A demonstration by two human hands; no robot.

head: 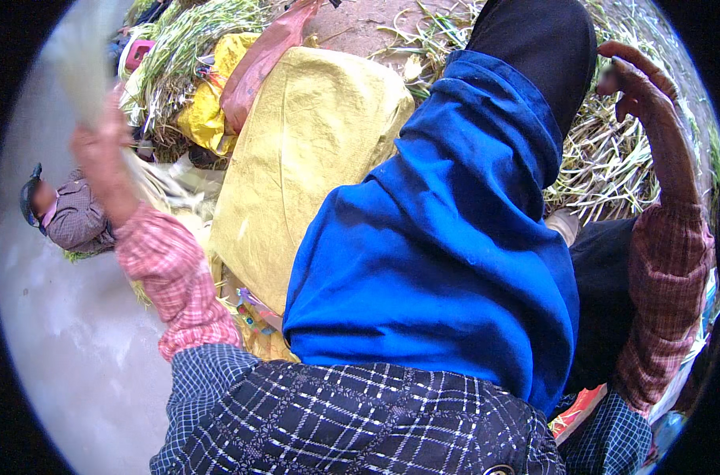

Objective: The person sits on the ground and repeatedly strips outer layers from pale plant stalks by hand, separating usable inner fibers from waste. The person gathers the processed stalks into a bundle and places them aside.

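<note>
My left hand is raised at the left, blurred by motion, and gripped around a pale green and white bunch of stalks, also blurred. Over at the right, my right hand hangs beside my dark-trousered knee, fingers curved and apart. No held thing shows in it, though a blurred patch covers its fingertips. Beneath it lies a heap of green and white stalks. A blue cloth covers my lap and thigh.
A yellow sheet-like cover lies left of my leg, with a pink plastic bag and a yellow bag beyond. Bundled green stalks are piled at the upper left. Another person sits low on the grey floor.
</note>
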